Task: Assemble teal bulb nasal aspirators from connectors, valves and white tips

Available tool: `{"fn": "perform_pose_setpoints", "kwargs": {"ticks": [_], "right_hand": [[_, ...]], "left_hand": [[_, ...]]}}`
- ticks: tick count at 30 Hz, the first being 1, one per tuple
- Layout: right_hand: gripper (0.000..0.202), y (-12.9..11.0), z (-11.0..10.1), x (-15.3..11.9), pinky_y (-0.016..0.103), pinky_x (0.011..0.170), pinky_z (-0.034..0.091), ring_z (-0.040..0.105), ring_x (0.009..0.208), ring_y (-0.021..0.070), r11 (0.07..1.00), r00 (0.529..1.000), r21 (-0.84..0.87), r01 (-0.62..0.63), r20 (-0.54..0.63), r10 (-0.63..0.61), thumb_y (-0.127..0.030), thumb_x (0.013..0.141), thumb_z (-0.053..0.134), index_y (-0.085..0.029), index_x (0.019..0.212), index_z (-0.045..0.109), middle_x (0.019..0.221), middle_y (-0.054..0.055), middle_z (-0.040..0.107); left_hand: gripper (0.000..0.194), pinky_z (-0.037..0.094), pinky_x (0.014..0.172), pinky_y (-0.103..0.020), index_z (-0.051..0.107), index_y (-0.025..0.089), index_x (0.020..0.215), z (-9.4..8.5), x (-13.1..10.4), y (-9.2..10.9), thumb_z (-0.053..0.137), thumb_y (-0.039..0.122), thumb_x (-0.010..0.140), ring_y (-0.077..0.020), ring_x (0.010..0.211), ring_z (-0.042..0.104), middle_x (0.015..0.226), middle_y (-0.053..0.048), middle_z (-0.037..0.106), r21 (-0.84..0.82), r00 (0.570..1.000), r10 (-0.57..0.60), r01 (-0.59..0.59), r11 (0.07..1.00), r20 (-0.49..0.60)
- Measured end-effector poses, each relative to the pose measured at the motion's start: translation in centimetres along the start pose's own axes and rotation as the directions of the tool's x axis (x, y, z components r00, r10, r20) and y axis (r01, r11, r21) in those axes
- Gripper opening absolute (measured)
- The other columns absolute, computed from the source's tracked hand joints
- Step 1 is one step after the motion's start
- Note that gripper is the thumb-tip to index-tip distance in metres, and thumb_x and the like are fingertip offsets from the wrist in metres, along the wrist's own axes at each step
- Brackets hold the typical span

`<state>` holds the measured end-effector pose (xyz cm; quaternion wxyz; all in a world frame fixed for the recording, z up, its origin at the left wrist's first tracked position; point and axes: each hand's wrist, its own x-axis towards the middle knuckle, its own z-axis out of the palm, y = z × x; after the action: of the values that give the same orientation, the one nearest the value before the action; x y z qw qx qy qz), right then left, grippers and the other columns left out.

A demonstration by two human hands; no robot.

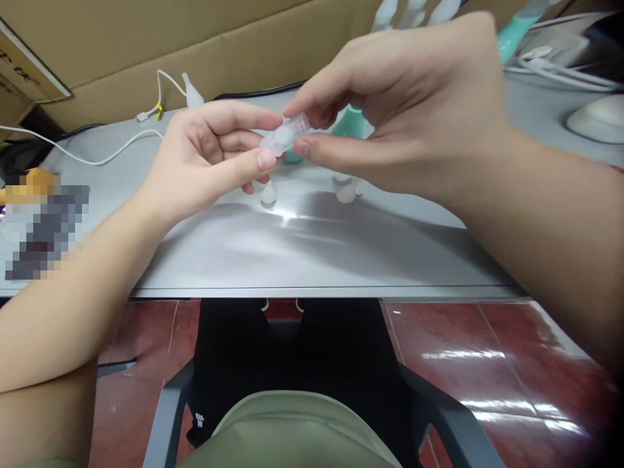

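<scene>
Between both hands, above the table, is a small translucent plastic cup-like piece [285,135] with a rimmed right end. My left hand [195,149] pinches its left end between thumb and fingers. My right hand [414,107] has its thumb and index finger at the rimmed end, closed about it. Behind the hands stands a teal plastic part [351,123], partly hidden by my right fingers. Below them on the table are a small clear teardrop-shaped tip [268,194] and another whitish tip [346,191].
The grey table [292,260] ends at a straight front edge. White nozzles [385,13] and a teal device [514,36] stand at the back right. A white cable [121,155] and a white nozzle [192,94] lie back left; a white mouse [599,119] is far right.
</scene>
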<state>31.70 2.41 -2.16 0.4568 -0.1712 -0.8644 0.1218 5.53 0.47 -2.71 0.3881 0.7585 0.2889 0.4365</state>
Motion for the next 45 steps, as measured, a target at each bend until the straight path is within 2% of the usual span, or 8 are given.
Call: {"fn": "perform_pose_setpoints", "kwargs": {"ticks": [5, 10, 17, 25, 31, 37, 41, 45], "right_hand": [[0.020, 0.1, 0.1, 0.2, 0.018, 0.086, 0.056, 0.073, 0.099, 0.0042, 0.996, 0.998, -0.068, 0.059, 0.025, -0.057, -0.035, 0.104, 0.076, -0.023, 0.118, 0.085, 0.107, -0.007, 0.083], [0.023, 0.1, 0.2, 1.0, 0.014, 0.083, 0.055, 0.073, 0.099, 0.0042, 1.000, 0.996, -0.019, 0.016, 0.083, -0.014, -0.037, 0.096, 0.084, -0.027, 0.117, 0.085, 0.106, -0.007, 0.082], [0.022, 0.4, -0.7, 1.1, 0.017, 0.089, 0.057, 0.069, 0.094, 0.0046, 0.988, 0.998, -0.155, 0.018, 0.064, -0.009, -0.032, 0.097, 0.077, -0.022, 0.115, 0.083, 0.104, -0.005, 0.080], [0.028, 2.5, -0.7, 2.2, 0.021, 0.080, 0.057, 0.069, 0.088, 0.0084, 0.964, 0.983, -0.201, -0.175, -0.091, 0.159, -0.030, 0.094, 0.075, -0.012, 0.113, 0.084, 0.101, 0.004, 0.078], [0.026, 3.0, 0.7, 3.1, 0.021, 0.080, 0.056, 0.075, 0.089, 0.0092, 0.947, 0.978, -0.244, -0.208, -0.020, 0.210, -0.020, 0.090, 0.075, -0.016, 0.114, 0.084, 0.107, 0.001, 0.079], [0.046, 3.0, 1.5, 3.2, 0.025, 0.080, 0.057, 0.079, 0.095, 0.0138, 0.911, 0.955, -0.317, -0.264, 0.048, 0.293, -0.014, 0.084, 0.080, -0.021, 0.130, 0.081, 0.118, 0.000, 0.080], [0.036, 3.7, 2.1, 3.6, 0.030, 0.084, 0.060, 0.076, 0.090, 0.0151, 0.898, 0.953, -0.347, -0.269, 0.036, 0.300, -0.015, 0.082, 0.086, -0.023, 0.116, 0.087, 0.103, -0.003, 0.082], [0.036, 4.6, 2.4, 4.0, 0.031, 0.077, 0.056, 0.068, 0.074, 0.0128, 0.913, 0.962, -0.316, -0.259, 0.002, 0.274, -0.011, 0.070, 0.091, -0.025, 0.103, 0.092, 0.085, -0.004, 0.080]], "left_hand": [[0.044, 0.075, 0.078, -0.046, 0.086, 0.016, 0.112, -0.1, 0.0, -0.1, 0.101, 0.052, 0.091, -0.0250, 0.077, 0.085, 0.095, -0.009, 0.085, 0.117, 0.995, 0.098, -0.101, 0.988, 0.031], [0.031, 0.072, 0.070, -0.038, 0.088, 0.019, 0.105, -0.2, 0.1, -1.0, 0.104, 0.039, 0.087, -0.0214, 0.074, 0.081, 0.093, -0.006, 0.087, 0.149, 0.980, 0.200, -0.195, 0.969, -0.015], [0.038, 0.069, 0.067, -0.036, 0.088, 0.025, 0.119, -1.7, 0.2, -2.4, 0.103, 0.040, 0.087, -0.0208, 0.080, 0.080, 0.107, -0.008, 0.088, 0.214, 0.983, 0.180, -0.180, 0.960, 0.017], [0.029, 0.064, 0.062, -0.031, 0.087, 0.024, 0.119, -2.8, -0.1, -2.5, 0.094, 0.035, 0.093, -0.0197, 0.079, 0.080, 0.105, -0.008, 0.089, 0.291, 0.975, 0.218, -0.220, 0.931, 0.041], [0.029, 0.063, 0.063, -0.030, 0.087, 0.027, 0.120, -3.6, -0.2, -3.0, 0.089, 0.034, 0.092, -0.0191, 0.080, 0.080, 0.104, -0.006, 0.089, 0.325, 0.976, 0.211, -0.217, 0.920, 0.052], [0.029, 0.063, 0.065, -0.027, 0.084, 0.023, 0.122, -4.5, -0.6, -2.8, 0.085, 0.038, 0.098, -0.0172, 0.081, 0.079, 0.104, -0.006, 0.086, 0.407, 0.975, 0.199, -0.221, 0.886, 0.096], [0.031, 0.063, 0.062, -0.031, 0.084, 0.024, 0.123, -4.7, -0.4, -3.0, 0.085, 0.040, 0.096, -0.0201, 0.081, 0.080, 0.104, -0.006, 0.086, 0.401, 0.965, 0.232, -0.263, 0.877, 0.125], [0.035, 0.065, 0.063, -0.041, 0.087, 0.028, 0.117, -4.7, -0.2, -3.8, 0.092, 0.050, 0.090, -0.0249, 0.079, 0.078, 0.101, -0.009, 0.085, 0.359, 0.977, 0.205, -0.212, 0.909, 0.060]]}}
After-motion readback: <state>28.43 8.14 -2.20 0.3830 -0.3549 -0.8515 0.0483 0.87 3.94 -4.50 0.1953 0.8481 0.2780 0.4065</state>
